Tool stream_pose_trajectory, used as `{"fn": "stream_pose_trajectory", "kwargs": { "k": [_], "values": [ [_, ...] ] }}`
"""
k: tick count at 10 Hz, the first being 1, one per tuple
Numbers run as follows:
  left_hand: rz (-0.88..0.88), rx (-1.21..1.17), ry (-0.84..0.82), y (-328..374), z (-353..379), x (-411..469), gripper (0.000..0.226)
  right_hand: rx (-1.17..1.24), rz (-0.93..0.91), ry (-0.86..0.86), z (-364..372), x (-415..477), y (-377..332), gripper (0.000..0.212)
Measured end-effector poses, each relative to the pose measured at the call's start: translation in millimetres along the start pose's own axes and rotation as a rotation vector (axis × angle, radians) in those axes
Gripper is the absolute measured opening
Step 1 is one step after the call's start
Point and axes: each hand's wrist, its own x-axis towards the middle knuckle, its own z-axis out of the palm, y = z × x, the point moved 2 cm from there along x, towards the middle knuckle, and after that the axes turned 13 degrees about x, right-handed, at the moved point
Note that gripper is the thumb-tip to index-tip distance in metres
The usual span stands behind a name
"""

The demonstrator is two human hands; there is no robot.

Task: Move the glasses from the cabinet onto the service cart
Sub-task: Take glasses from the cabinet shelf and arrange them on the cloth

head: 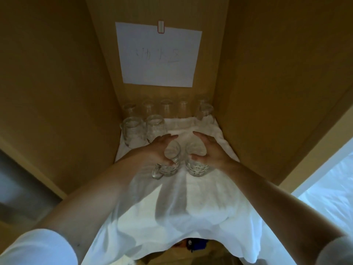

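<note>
Two clear glass mugs stand upside down side by side on a white cloth [172, 207] inside a wooden cabinet. My left hand [158, 150] wraps around the left mug [168, 167], whose handle sticks out to the lower left. My right hand [210, 152] wraps around the right mug [196, 167]. Further back stand two more upturned mugs [133, 131] at the left, one glass [204, 111] at the right and a row of several glasses [166, 108] along the back wall. The service cart is out of view.
The cabinet's side walls [248, 111] close in on both sides. A white paper sheet [158, 54] with handwriting is taped to the back wall. The cloth hangs over the shelf's front edge. A bright white surface [328, 192] shows at the lower right.
</note>
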Motion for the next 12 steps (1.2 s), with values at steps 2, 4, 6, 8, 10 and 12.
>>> {"fn": "stream_pose_trajectory", "kwargs": {
  "k": [2,4,6,8,10,12],
  "values": [
    [-0.16,-0.861,0.376,-22,66,-27,0.12,0.448,0.137,0.331,20,-31,20,0.095],
    [-0.286,-1.097,0.409,-13,120,-35,0.101,0.435,0.202,0.392,46,-43,35,0.122],
    [-0.468,-0.733,0.483,-10,122,-25,0.1,0.258,0.34,0.421,77,-45,53,0.125],
    [-0.45,-0.768,0.544,-12,118,-14,0.093,0.375,0.386,0.409,80,-48,53,0.099],
    [-0.357,-0.79,0.627,-8,111,-21,0.08,0.404,0.258,0.43,63,-54,43,0.092],
    [-0.262,-0.772,0.605,-15,100,-34,0.07,0.498,0.338,0.378,45,-51,47,0.109]
  ]
}}
